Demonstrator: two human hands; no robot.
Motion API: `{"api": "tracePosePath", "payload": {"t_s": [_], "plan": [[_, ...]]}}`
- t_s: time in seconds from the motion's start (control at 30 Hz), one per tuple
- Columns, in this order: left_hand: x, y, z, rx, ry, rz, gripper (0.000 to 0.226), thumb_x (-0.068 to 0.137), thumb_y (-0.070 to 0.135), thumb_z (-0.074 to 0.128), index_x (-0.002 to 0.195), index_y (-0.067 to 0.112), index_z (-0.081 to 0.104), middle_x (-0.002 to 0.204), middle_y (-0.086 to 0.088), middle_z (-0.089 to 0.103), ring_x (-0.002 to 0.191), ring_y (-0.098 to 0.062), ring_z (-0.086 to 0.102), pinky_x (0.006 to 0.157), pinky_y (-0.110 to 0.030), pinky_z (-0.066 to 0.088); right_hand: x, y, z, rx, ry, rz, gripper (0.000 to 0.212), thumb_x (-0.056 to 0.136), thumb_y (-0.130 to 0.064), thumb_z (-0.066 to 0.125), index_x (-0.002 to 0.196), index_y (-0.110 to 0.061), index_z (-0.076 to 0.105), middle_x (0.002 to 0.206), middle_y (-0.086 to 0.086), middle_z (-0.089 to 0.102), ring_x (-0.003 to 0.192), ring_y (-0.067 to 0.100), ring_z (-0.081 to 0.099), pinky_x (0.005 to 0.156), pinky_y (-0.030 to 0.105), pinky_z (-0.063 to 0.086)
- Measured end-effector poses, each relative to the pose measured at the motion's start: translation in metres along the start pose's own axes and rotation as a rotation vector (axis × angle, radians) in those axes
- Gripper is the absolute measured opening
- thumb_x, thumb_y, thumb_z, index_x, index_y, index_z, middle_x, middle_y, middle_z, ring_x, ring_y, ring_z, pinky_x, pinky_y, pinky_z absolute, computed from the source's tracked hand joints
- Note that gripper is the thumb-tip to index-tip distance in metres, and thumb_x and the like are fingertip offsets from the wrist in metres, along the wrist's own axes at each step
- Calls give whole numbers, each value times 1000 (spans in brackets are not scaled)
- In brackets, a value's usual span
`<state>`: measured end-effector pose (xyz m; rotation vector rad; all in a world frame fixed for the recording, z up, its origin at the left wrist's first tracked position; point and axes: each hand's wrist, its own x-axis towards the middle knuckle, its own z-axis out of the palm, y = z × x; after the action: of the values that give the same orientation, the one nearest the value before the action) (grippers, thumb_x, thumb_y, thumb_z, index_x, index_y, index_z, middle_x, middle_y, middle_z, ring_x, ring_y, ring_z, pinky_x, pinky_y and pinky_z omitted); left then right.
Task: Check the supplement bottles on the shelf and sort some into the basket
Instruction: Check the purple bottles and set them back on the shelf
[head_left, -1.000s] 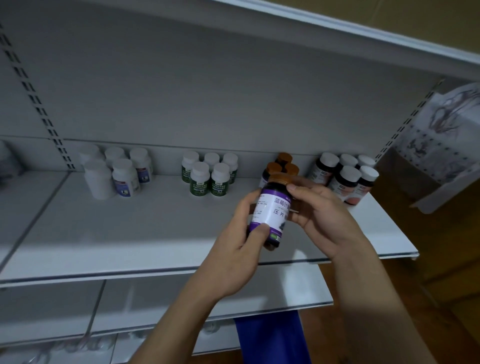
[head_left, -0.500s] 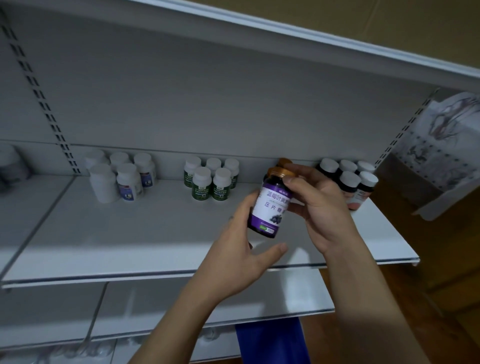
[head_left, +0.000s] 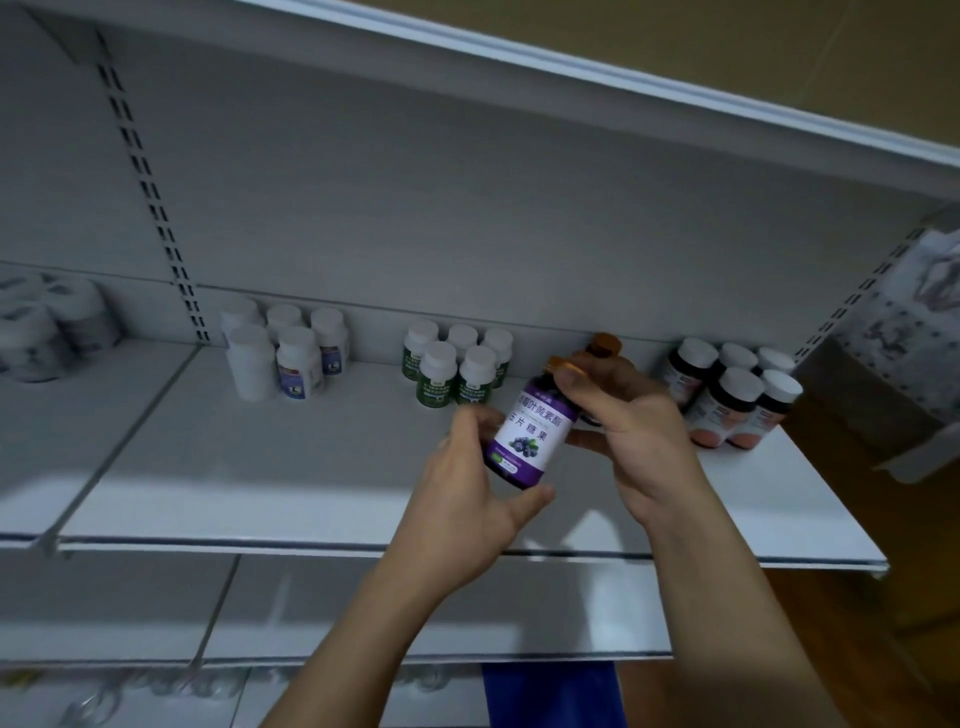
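A dark bottle with a purple-and-white label and an orange cap (head_left: 530, 431) is held tilted in front of the white shelf (head_left: 260, 467). My left hand (head_left: 467, 499) cups its bottom from below, thumb under the base. My right hand (head_left: 628, 431) grips its upper part near the cap. Another orange-capped bottle (head_left: 602, 345) stands behind my right hand, mostly hidden. On the shelf stand white bottles (head_left: 288, 358), green-labelled bottles (head_left: 457, 366) and dark bottles with white caps (head_left: 732, 395). No basket is in view.
Blurred packs (head_left: 47, 327) lie on the shelf at far left. A lower shelf (head_left: 415, 613) sits below, with a blue object (head_left: 550, 696) under it. Patterned paper (head_left: 914, 332) hangs at the right, over a wooden floor.
The bottle has been turned so its label faces me and tilted more. My left hand let go for a moment, then took the bottle's base from below again. The view moved closer to the shelf.
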<state>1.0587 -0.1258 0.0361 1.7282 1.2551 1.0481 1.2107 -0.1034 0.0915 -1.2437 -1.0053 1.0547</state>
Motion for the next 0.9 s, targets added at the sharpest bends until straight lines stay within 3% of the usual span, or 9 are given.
{"api": "tracePosePath", "payload": {"t_s": [0.07,0.17,0.3,0.47,0.7,0.77,0.83,0.9], "plan": [[0,-1,0,-20,-5,2,51,75,38,79,110,31,42,111,17,57,93,4,53,71,-11,39,0,1,-1,-17,-29,-3,8,87,-15,67,95,-14,69,94,-3,71,82,7,69,58,22,53],[-1,-4,-1,-59,6,10,40,81,43,73,109,37,46,110,16,53,86,1,53,69,-15,40,3,4,-5,-13,-52,4,11,93,-14,60,98,-15,69,92,-7,73,86,11,71,64,25,55],[2,-7,-4,-117,41,14,35,89,49,54,121,35,47,102,16,61,83,-5,59,71,-24,49,4,14,-6,86,-92,104,20,96,-12,53,112,-14,64,106,6,72,96,23,70,77,34,57],[0,-12,-3,-192,53,-40,21,102,33,39,122,34,44,95,17,60,82,2,58,65,-9,42,1,23,-8,210,-150,136,25,94,-4,50,113,-12,63,116,15,68,106,30,66,81,39,58],[2,-10,0,-249,-5,-65,24,104,29,31,122,27,47,83,6,62,54,0,50,54,-10,37,4,29,-13,210,-192,129,35,93,3,47,119,-15,61,114,14,67,105,31,65,90,45,55],[3,-12,2,-255,-16,-76,24,103,31,34,123,29,47,87,4,64,59,-1,54,57,-12,39,4,30,-14,217,-173,111,35,93,3,47,119,-15,62,112,13,67,105,29,65,87,44,57],[5,-18,5,-231,-20,-63,27,100,38,44,126,32,47,102,4,64,77,-3,61,66,-16,44,5,31,-13,191,-140,103,33,92,2,51,118,-14,63,110,11,67,101,26,66,78,40,58],[5,-23,8,-159,-32,-32,45,90,43,60,131,34,44,116,8,57,96,-3,59,75,-17,46,6,31,-12,146,-96,104,28,91,-2,56,114,-15,65,109,10,69,97,24,67,72,37,57]]}}
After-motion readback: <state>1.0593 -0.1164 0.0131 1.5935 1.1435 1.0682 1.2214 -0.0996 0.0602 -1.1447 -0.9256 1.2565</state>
